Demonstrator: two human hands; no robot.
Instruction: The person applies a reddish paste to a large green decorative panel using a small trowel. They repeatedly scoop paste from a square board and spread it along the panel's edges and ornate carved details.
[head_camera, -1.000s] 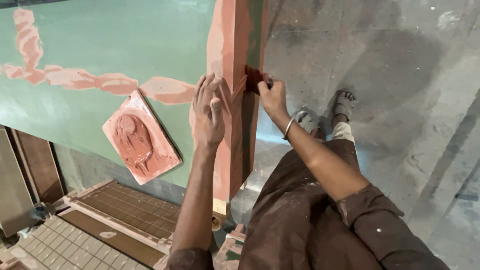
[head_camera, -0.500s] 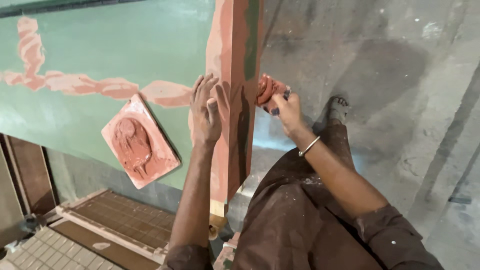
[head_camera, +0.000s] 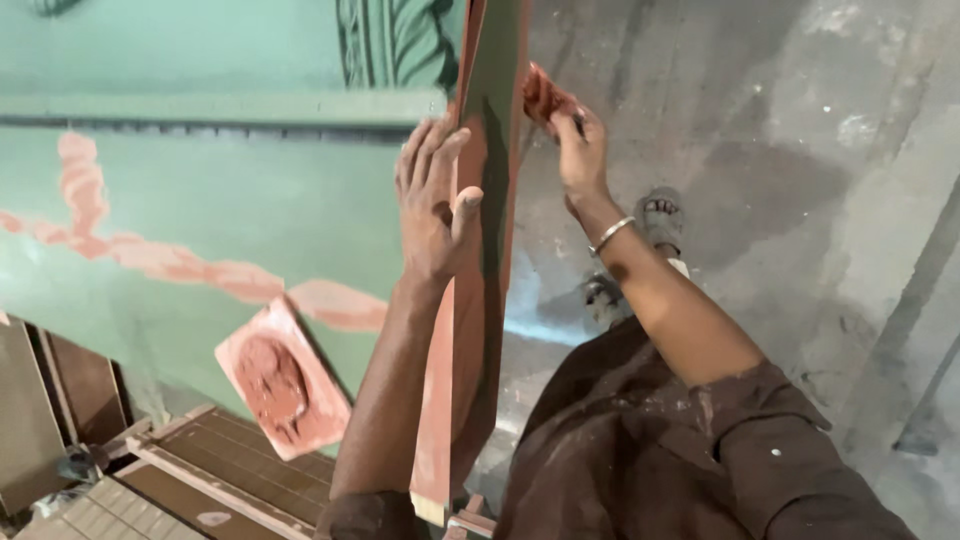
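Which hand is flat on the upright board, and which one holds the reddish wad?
The left hand lies flat, fingers spread, on the upright board. The right hand, with the wrist bangle, pinches the reddish wad at the board's edge.

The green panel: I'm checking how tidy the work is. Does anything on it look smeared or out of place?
Yes. A wavy reddish streak runs across the green panel, and a smeared square board lies askew on it. The upright board shows patchy coating.
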